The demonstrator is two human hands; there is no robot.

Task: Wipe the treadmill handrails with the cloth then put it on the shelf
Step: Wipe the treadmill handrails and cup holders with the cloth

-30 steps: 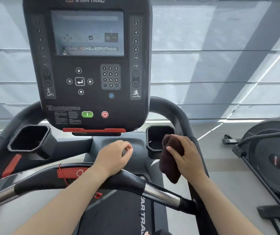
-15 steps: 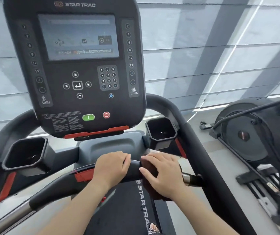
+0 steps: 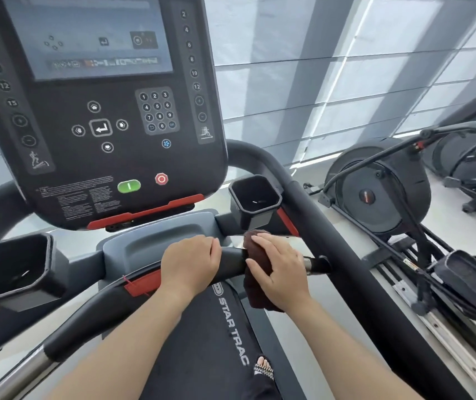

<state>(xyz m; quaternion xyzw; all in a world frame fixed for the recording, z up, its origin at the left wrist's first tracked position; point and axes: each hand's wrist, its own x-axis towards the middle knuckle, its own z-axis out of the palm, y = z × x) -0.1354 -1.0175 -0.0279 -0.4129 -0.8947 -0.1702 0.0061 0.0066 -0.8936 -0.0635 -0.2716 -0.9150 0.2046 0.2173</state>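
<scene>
A dark brown cloth is draped over the right part of the treadmill's black front handrail. My right hand presses flat on the cloth and wraps it around the bar, just left of the bar's metal end. My left hand grips the bare handrail right beside it, near the red safety clip. The black right side handrail runs diagonally past my right hand. No shelf is in view.
The Star Trac console rises directly ahead, with cup holders on the left and right. An elliptical machine stands to the right on the grey floor. A sandalled foot rests on the belt below.
My right hand brought the cloth from beside the right cup holder down onto the front handrail. My left hand slid right along the bar. My view has swung closer and to the right.
</scene>
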